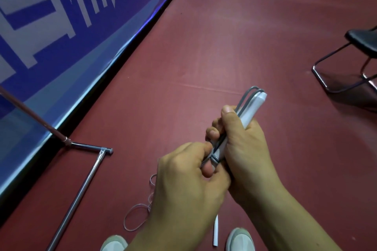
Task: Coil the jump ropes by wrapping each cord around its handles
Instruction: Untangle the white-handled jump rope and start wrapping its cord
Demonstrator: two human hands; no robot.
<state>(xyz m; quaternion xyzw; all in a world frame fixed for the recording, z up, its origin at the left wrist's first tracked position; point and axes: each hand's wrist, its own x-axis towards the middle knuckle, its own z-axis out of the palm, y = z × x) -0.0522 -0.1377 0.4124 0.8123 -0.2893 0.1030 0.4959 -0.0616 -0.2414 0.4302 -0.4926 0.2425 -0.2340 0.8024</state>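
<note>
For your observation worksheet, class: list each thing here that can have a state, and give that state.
Right hand: grips the white handles together.
Left hand: pinches the grey cord.
Grey cord: looped lengthwise over the handles' far end.
Second rope: loose on the floor, uncoiled.

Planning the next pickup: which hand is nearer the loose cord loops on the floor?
Left. The left hand is just right of the loose cord loops; the right hand is farther right, gripping the white handles.
</note>
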